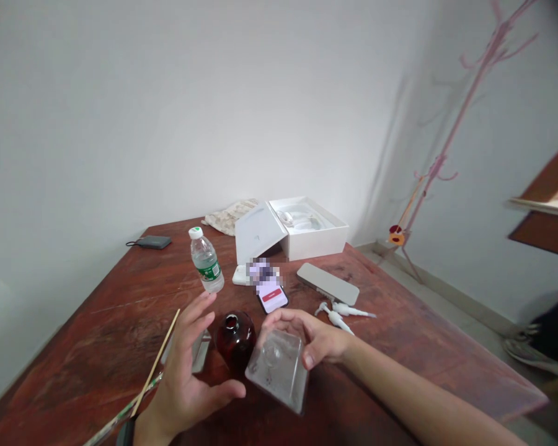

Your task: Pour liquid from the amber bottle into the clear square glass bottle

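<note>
My right hand (309, 341) is closed round the edge of a clear, square plastic tray (275, 371), which is tilted above the table. My left hand (188, 371) is open, thumb and fingers spread, holding nothing. Between the two hands stands a round, dark amber glass bottle (237, 341) with a narrow open neck; neither hand is seen gripping it. Partly hidden behind my left hand lies another clear object (201, 353). A thin wooden stick (160, 350) and a patterned stick (121, 415) lie to the left of that hand.
On the reddish-brown table (97, 328) stand a water bottle (207, 260) and an open white box (316, 244). A phone (272, 296), a grey case (328, 283), white pump heads (335, 316), a dark pouch (155, 242) and a cloth (227, 218) lie around. A pink coat rack (460, 121) stands right.
</note>
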A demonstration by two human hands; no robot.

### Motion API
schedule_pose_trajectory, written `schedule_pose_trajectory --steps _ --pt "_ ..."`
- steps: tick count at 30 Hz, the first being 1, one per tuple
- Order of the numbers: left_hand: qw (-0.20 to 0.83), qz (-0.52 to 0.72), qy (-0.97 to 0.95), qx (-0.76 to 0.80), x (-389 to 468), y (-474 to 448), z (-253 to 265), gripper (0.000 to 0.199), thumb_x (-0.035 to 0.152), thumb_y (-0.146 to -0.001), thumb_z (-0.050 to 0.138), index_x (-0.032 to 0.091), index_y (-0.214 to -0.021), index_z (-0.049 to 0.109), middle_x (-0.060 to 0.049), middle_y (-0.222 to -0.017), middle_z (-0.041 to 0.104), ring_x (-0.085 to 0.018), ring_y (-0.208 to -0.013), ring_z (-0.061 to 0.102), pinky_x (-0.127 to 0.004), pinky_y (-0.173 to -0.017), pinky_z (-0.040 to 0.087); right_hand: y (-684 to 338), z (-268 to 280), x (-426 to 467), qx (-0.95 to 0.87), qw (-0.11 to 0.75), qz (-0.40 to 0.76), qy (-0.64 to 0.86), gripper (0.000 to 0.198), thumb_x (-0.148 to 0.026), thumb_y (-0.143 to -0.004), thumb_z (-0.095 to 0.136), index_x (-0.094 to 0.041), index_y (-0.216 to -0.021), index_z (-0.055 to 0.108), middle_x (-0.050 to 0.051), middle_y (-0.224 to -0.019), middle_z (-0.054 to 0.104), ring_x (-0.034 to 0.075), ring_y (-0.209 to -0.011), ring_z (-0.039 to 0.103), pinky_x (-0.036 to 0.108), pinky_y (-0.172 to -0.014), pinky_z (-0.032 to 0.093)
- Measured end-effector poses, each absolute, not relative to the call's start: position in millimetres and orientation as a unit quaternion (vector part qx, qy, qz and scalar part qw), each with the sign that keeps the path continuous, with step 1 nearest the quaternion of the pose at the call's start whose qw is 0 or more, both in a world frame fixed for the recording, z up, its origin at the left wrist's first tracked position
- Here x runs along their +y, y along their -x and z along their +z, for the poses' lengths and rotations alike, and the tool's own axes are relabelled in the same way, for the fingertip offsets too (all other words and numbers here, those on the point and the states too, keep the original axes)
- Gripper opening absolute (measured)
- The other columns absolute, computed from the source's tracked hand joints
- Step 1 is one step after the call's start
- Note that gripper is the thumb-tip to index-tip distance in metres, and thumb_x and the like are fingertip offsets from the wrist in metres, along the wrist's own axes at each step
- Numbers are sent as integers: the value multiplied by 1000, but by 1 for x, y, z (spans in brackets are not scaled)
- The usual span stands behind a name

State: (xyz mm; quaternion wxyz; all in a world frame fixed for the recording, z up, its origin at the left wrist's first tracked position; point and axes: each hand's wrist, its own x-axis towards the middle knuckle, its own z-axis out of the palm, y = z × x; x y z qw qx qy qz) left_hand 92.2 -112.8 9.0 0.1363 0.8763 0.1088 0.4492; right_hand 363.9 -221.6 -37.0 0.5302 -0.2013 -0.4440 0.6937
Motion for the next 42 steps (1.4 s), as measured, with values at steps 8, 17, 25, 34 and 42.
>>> schedule_pose_trajectory --steps 8,17,25,34,42 --pt "33 475 -878 42 -146 -77 7 40 51 -101 75 36 -135 60 -6 -113 79 -27 -99 79 -43 -90 69 -358 -30 -229 -439 514 713 183 81 -36 -63 106 -18 -135 73 12 -132 78 24 -117 75 35 -106 52" --pt "169 373 -912 -14 -151 -98 9 66 66 -102 67 30 -153 44 -19 -148 69 -31 -127 75 -39 -96 69 -356 -29 -230 -463 461 740 159 74 -35 -68 105 -21 -134 75 10 -132 79 24 -117 76 38 -108 52" --pt "261 323 -909 -18 -156 -103 7 88 71 -98 69 30 -166 30 -19 -152 66 -34 -130 74 -42 -101 67 -353 -30 -228 -445 456 760 129 79 -33 -64 108 -22 -129 65 12 -129 78 23 -112 76 30 -91 56" --pt "356 366 -859 -32 -160 -105 0 75 65 -98 74 32 -157 43 -15 -133 71 -20 -76 77 -28 -61 65 -353 -35 -231 -438 456 759 152 79 -36 -64 108 -23 -128 63 9 -124 77 23 -112 76 30 -90 58" --pt "366 404 -838 30 -158 -101 2 75 60 -96 79 32 -156 44 -15 -134 68 -4 -49 49 -19 -40 45 -362 -8 -237 -534 467 668 223 81 -38 -71 104 -26 -140 65 7 -136 73 22 -124 71 34 -107 51"
